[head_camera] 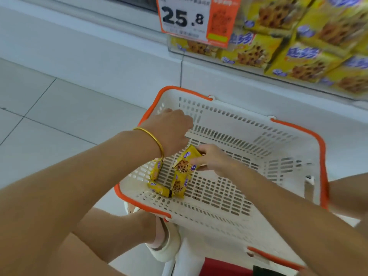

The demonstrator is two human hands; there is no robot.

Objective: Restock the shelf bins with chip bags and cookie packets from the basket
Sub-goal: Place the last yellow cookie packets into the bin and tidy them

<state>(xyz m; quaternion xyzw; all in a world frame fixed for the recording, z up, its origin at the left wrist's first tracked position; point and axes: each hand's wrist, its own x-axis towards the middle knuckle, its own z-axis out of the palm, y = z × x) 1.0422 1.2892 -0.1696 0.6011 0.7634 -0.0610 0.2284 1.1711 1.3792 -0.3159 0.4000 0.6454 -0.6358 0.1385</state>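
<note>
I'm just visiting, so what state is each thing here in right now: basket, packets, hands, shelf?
Basket: nearly empty, a few packets left.
Held cookie packet: gripped by the right hand.
Loose cookie packets: three lying on the basket floor.
Left hand: reaching into the basket, fingers hidden, grip unclear.
Shelf cookie packets: stacked in piles.
Price tag: hanging, reads 25.8.

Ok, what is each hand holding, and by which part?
The right hand grips a yellow cookie packet by its upper right side. The left hand hides its fingers: cannot tell.

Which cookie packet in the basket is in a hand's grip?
The topmost packet, pinched by the right hand; the others lie loose on the basket floor.
</note>
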